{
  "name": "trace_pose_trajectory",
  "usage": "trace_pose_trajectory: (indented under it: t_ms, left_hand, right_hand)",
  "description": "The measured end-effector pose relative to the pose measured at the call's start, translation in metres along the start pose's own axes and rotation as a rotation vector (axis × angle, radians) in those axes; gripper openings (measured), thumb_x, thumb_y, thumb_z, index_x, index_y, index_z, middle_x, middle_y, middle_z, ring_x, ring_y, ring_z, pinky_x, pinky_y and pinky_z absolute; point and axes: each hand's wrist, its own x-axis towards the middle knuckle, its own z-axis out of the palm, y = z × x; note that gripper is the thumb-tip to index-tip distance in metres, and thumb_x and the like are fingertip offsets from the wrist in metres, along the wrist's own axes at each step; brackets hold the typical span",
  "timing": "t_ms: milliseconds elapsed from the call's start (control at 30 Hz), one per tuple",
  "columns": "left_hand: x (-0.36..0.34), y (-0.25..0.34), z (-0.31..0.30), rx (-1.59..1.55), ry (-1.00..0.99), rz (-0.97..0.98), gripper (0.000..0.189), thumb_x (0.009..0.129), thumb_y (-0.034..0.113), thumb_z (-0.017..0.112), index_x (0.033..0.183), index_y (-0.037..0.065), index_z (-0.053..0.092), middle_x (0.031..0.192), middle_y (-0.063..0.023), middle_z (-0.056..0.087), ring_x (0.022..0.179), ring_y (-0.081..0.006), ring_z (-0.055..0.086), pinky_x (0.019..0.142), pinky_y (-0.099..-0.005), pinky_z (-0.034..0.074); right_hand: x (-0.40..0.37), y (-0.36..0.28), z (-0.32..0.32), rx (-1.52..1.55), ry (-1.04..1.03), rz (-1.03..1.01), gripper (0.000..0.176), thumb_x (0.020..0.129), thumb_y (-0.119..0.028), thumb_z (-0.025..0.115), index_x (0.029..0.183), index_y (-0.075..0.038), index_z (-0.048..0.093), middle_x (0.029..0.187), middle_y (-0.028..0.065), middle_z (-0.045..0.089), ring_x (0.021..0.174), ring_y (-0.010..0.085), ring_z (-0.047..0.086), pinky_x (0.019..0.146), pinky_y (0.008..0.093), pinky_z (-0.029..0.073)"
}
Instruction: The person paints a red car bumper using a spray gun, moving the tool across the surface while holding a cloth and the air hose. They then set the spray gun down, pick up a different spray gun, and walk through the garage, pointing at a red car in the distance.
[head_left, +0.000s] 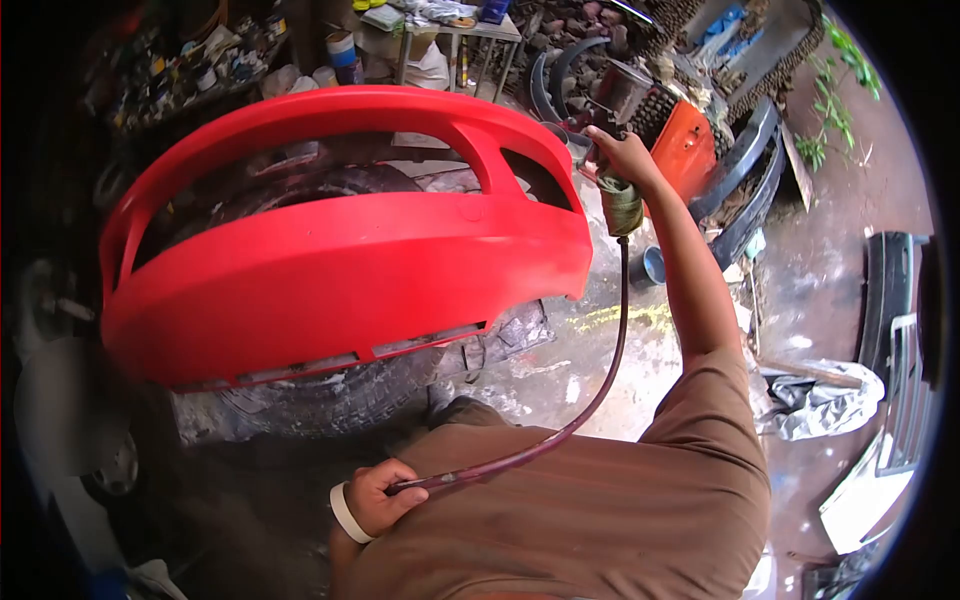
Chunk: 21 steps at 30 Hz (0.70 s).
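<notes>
A bright red car bumper lies in front of me, propped over a dark tire. My right hand is wrapped round the handle of a spray gun, close to the bumper's right end. Green-grey wrapping covers the lower part of its handle, and a dark red air hose runs down from there. Across my front, my left hand grips the hose at waist height. The gun's nozzle is hard to make out.
Behind the bumper are a cluttered bench and a small table. To the right stand an orange panel, dark bumpers, a small blue container and silver sheeting.
</notes>
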Motion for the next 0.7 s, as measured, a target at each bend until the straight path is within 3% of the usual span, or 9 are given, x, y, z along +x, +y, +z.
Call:
trace_pose_trajectory:
  t_ms: [133,233,300,500,700]
  left_hand:
    - [0.016,0.007,-0.003,0.057,-0.006,0.004,0.029,0.093,0.031,0.084,0.1,0.006,0.072,0.078,-0.0079,0.071,0.069,-0.0163,0.068,0.065,-0.0319,0.053]
    - [0.023,0.013,-0.002,0.077,-0.015,-0.044,0.029,0.094,0.032,0.082,0.101,0.006,0.071,0.076,-0.0052,0.069,0.067,-0.0131,0.065,0.065,-0.0306,0.051]
    - [0.024,0.015,-0.002,0.084,-0.031,-0.066,0.029,0.094,0.032,0.083,0.103,0.007,0.071,0.078,-0.0062,0.071,0.069,-0.0143,0.068,0.065,-0.0307,0.053]
    - [0.015,0.011,-0.017,0.069,-0.074,-0.11,0.029,0.094,0.031,0.083,0.105,0.007,0.073,0.084,-0.0084,0.075,0.076,-0.0173,0.073,0.07,-0.032,0.057]
    - [-0.02,0.001,-0.072,0.071,-0.031,-0.053,0.027,0.094,0.027,0.082,0.104,0.004,0.071,0.081,-0.007,0.074,0.072,-0.0137,0.07,0.067,-0.03,0.054]
  right_hand:
    - [0.028,0.082,-0.029,0.041,0.077,0.085,0.044,0.098,-0.045,0.076,0.091,-0.001,0.075,0.076,0.0063,0.072,0.063,0.0151,0.067,0.058,0.0336,0.054]
    - [0.046,0.133,-0.051,-0.067,0.182,0.02,0.041,0.099,-0.044,0.076,0.094,-0.003,0.074,0.08,0.0032,0.069,0.065,0.0139,0.062,0.059,0.034,0.051]
    - [0.06,0.151,-0.064,-0.025,0.128,0.102,0.042,0.099,-0.044,0.076,0.098,-0.003,0.075,0.082,0.0025,0.069,0.068,0.0133,0.062,0.061,0.0345,0.052]
    - [0.056,0.084,-0.048,-0.094,0.065,0.037,0.048,0.1,-0.05,0.073,0.095,-0.002,0.074,0.072,0.0028,0.066,0.06,0.0135,0.059,0.058,0.0343,0.049]
    - [-0.003,-0.071,0.03,-0.201,-0.007,-0.091,0.045,0.103,-0.048,0.069,0.106,-0.003,0.076,0.071,0.0046,0.068,0.062,0.0142,0.063,0.06,0.0337,0.051]
